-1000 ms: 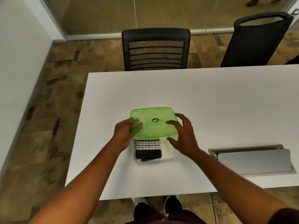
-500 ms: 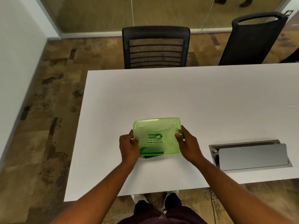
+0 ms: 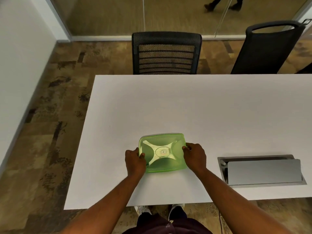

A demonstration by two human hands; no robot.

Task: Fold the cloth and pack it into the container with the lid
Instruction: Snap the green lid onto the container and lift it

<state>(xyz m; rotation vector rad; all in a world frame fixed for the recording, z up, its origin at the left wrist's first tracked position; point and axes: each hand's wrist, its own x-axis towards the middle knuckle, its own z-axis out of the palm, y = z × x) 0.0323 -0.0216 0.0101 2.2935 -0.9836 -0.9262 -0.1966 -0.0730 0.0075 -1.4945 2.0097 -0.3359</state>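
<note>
A translucent green lid (image 3: 163, 152) lies flat over the container near the front of the white table (image 3: 185, 105). The container and the folded striped cloth beneath the lid are hidden. My left hand (image 3: 135, 162) grips the lid's left edge, thumb on top. My right hand (image 3: 195, 157) grips the lid's right edge with curled fingers.
A recessed metal cable box (image 3: 262, 170) sits in the table to the right of my right hand. Two black chairs (image 3: 166, 54) (image 3: 268, 48) stand behind the table's far edge. A glass wall and a white wall bound the room; a person's legs (image 3: 222, 4) show beyond the glass.
The lid came down from a raised, tilted hold behind the open container and now lies flat on it, covering the striped cloth. Both hands moved onto the lid's side edges.
</note>
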